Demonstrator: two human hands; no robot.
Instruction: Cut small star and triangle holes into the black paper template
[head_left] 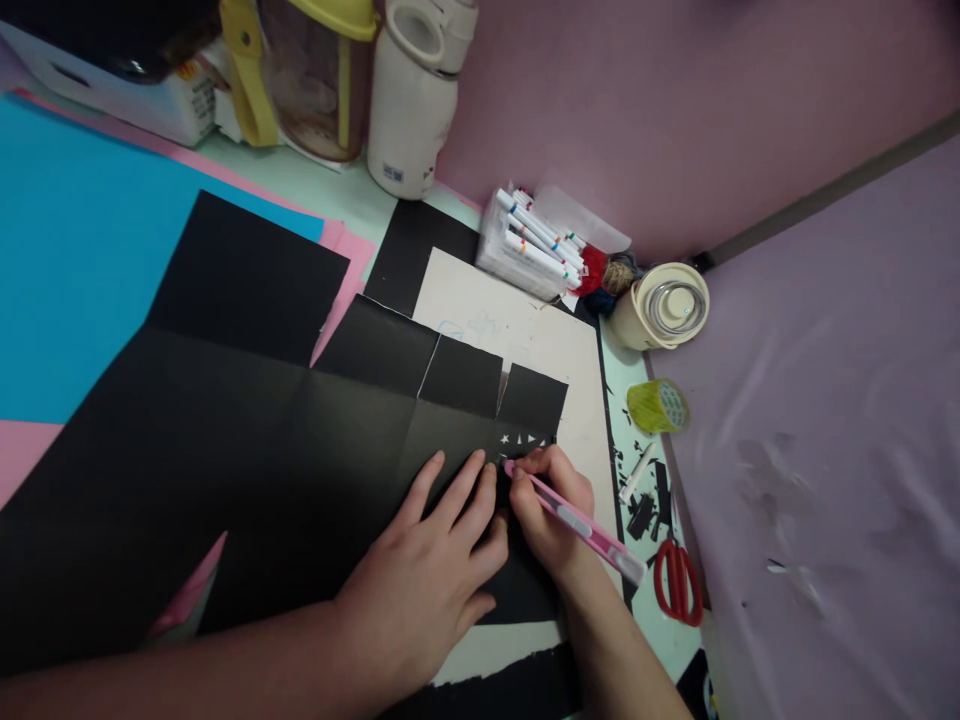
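A large sheet of black card (247, 440), creased and slit into flaps along its far edge, lies across the work surface. My left hand (439, 565) rests flat on it with the fingers spread. Close beside those fingertips, my right hand (551, 500) grips a pink utility knife (585, 525), its tip down on the card. Small cut-out shapes (517, 440), a star and triangles among them, show pale just above the knife tip. The blade itself is too small to make out. Under the card's right part lies a white board (581, 400) with faint blue drawing.
Blue paper (75, 270) lies at the left. Along the back stand a yellow-lidded jug (319, 80), a white bottle (412, 110) and a box of markers (529, 245). At the right are green tape (658, 406), red-handled scissors (677, 580), black scraps (641, 515) and a cream container (667, 305).
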